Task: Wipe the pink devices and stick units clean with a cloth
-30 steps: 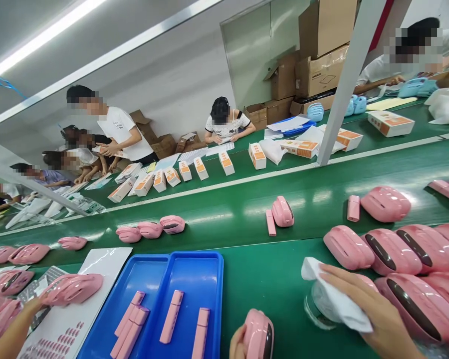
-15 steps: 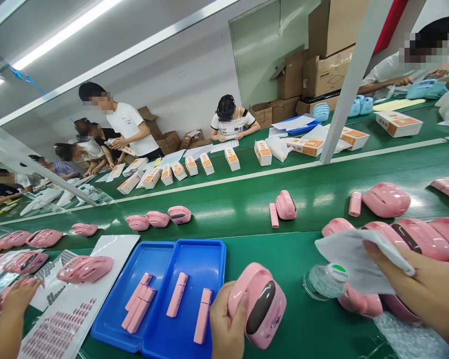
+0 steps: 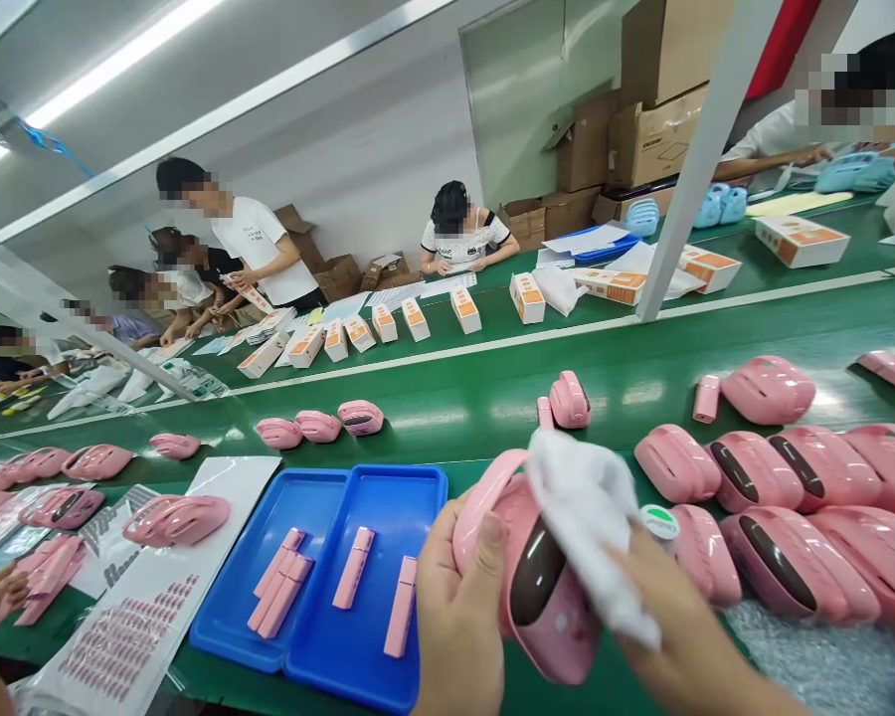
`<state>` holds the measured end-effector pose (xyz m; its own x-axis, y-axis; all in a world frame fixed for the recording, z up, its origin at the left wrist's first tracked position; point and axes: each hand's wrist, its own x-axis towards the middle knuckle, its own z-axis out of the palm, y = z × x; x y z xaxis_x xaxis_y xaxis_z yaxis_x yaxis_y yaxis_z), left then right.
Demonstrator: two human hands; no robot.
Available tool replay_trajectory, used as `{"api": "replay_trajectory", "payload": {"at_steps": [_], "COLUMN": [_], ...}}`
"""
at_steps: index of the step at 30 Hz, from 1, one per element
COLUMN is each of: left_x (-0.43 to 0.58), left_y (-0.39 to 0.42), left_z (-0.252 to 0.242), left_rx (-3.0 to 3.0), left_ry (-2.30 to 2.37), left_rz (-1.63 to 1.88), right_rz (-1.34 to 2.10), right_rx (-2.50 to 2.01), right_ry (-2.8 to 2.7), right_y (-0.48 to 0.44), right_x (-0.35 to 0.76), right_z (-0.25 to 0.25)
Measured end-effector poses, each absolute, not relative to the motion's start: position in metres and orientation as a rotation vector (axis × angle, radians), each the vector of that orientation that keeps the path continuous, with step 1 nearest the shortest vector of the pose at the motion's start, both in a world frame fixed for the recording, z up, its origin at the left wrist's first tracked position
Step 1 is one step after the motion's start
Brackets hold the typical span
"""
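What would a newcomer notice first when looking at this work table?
First, the two hands at the bottom centre: the left hand grips a pink case while the right hand presses a white cloth on it. Next, the heap of similar pink cases at the right, and the blue trays with pink sticks left of the hands.

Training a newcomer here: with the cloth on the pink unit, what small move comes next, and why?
Probably draw the white cloth in the right hand down over the dark panel of the pink unit: the left hand grips the unit, and the cloth touches only its upper side, leaving the panel bare.
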<state>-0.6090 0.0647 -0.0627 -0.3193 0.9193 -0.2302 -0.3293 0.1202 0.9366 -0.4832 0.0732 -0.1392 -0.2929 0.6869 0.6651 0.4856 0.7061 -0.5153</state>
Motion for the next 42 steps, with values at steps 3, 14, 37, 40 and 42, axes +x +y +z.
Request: {"api": "replay_trajectory", "payload": {"at_steps": [3,14,37,40,42], "left_x": [-0.608,-0.611,-0.611,-0.614,-0.62], "left_y": [0.065,0.069,0.08,0.076,0.076], "left_z": [-0.062,-0.076,-0.078,-0.085,-0.09], "left_rx": [0.61,0.694,0.438,0.638,0.86], "left_ry": [1.267,1.24,0.966,0.923,0.892], "left_rz": [1.472,1.388,1.461,1.38,1.33], "right_rz": [0.145,-0.063,1.319,1.414,1.5], "right_rx": [-0.867,-0.642,-0.731,-0.686,-0.694], "right_ry": [-1.985,-2.181,-0.997,-0.929,-0.994], "right_y": [0.077,0.077,0.058,0.071,0.081], "right_x": [-0.476,-0.475,-0.487,-0.485,-0.484], "right_z": [-0.125,-0.129,-0.171,-0.156,-0.15]}}
